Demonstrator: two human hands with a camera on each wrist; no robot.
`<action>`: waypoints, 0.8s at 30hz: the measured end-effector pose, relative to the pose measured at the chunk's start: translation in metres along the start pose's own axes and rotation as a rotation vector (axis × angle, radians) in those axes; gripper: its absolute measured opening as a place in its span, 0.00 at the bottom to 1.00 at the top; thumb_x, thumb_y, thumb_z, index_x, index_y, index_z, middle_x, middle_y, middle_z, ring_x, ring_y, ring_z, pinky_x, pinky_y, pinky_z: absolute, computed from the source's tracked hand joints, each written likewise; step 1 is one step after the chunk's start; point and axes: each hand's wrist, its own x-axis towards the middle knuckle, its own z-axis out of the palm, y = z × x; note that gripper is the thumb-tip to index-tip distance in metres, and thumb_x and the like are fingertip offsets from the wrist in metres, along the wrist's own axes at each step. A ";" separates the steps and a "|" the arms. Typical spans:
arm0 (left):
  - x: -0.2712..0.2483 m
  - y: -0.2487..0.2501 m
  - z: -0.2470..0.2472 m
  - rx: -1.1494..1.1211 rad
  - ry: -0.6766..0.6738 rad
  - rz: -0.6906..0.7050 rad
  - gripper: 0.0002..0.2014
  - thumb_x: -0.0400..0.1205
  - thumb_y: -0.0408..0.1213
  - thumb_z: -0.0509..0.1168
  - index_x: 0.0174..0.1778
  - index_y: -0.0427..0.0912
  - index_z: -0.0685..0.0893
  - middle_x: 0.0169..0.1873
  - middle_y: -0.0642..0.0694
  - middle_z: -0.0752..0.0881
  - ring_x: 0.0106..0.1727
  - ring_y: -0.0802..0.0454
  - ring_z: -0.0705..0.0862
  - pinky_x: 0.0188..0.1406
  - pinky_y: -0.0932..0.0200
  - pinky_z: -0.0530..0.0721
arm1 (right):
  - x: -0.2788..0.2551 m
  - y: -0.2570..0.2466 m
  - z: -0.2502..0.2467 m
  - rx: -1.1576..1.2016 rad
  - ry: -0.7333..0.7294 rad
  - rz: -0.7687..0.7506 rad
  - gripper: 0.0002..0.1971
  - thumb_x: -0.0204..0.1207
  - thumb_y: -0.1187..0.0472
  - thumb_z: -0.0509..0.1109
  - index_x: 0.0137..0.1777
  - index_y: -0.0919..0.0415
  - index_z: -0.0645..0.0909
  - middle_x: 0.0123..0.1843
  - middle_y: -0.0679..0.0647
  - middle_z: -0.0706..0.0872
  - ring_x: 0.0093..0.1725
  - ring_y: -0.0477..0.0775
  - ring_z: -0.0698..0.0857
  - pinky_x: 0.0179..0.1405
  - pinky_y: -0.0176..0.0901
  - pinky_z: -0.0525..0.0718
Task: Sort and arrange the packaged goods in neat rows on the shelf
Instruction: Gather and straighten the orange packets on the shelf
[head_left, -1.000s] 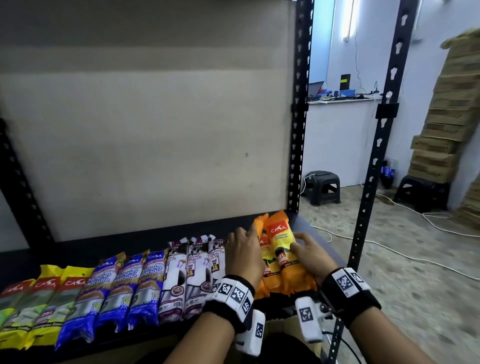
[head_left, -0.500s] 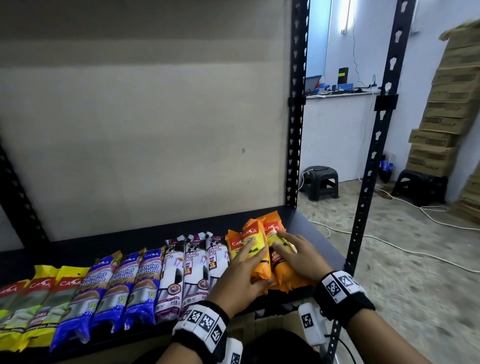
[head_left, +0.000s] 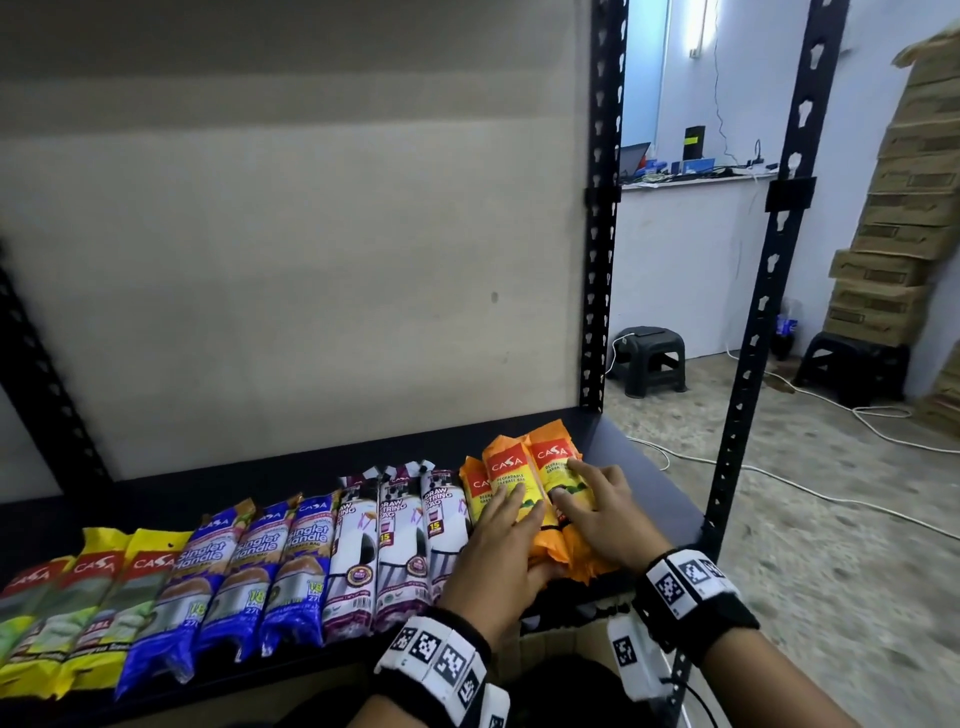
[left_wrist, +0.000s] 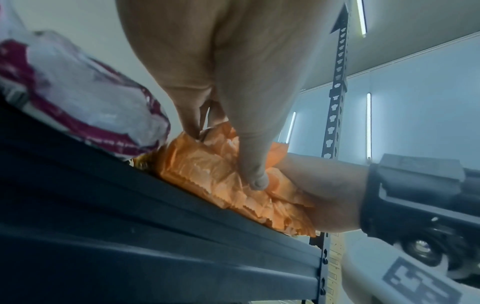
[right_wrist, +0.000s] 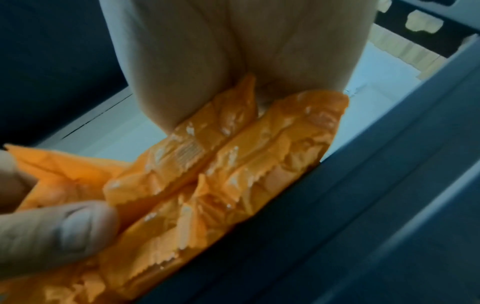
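Note:
Three orange garbage-bag packs lie side by side at the right end of the black shelf, partly overlapping. My left hand holds the middle orange pack, with its fingers on top and the thumb pressed into the crimped near end. The right hand rests on the rightmost orange pack with straight fingers. The hands hide the lower halves of the packs in the head view.
Left of the orange packs run rows of white-and-maroon drawstring packs, blue singlet-handle packs and yellow packs. Black uprights frame the shelf's right end. On the floor beyond are stools, cables and stacked cartons.
My left hand brought an orange pack from the stack and set it down between the other two. The right hand stayed on the rightmost pack, and the packs now lie spread out.

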 end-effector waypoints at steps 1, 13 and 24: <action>0.001 -0.002 -0.004 -0.021 -0.040 0.018 0.39 0.82 0.58 0.67 0.87 0.55 0.57 0.88 0.53 0.50 0.88 0.54 0.41 0.85 0.47 0.49 | 0.001 0.000 0.000 -0.013 -0.016 0.001 0.32 0.80 0.41 0.67 0.82 0.48 0.66 0.66 0.51 0.66 0.68 0.53 0.73 0.69 0.45 0.72; 0.027 -0.006 0.004 -0.041 -0.114 -0.081 0.29 0.89 0.58 0.45 0.88 0.63 0.47 0.88 0.56 0.37 0.87 0.48 0.30 0.86 0.34 0.42 | 0.005 -0.001 0.000 -0.627 -0.221 -0.412 0.52 0.75 0.29 0.26 0.69 0.66 0.77 0.89 0.56 0.45 0.87 0.58 0.34 0.87 0.52 0.43; 0.029 -0.005 0.007 0.001 -0.127 -0.101 0.30 0.87 0.58 0.45 0.87 0.59 0.53 0.88 0.53 0.38 0.88 0.37 0.38 0.85 0.33 0.43 | 0.008 0.011 0.013 -0.159 -0.031 -0.232 0.30 0.85 0.51 0.63 0.85 0.57 0.62 0.87 0.53 0.59 0.86 0.52 0.57 0.84 0.40 0.55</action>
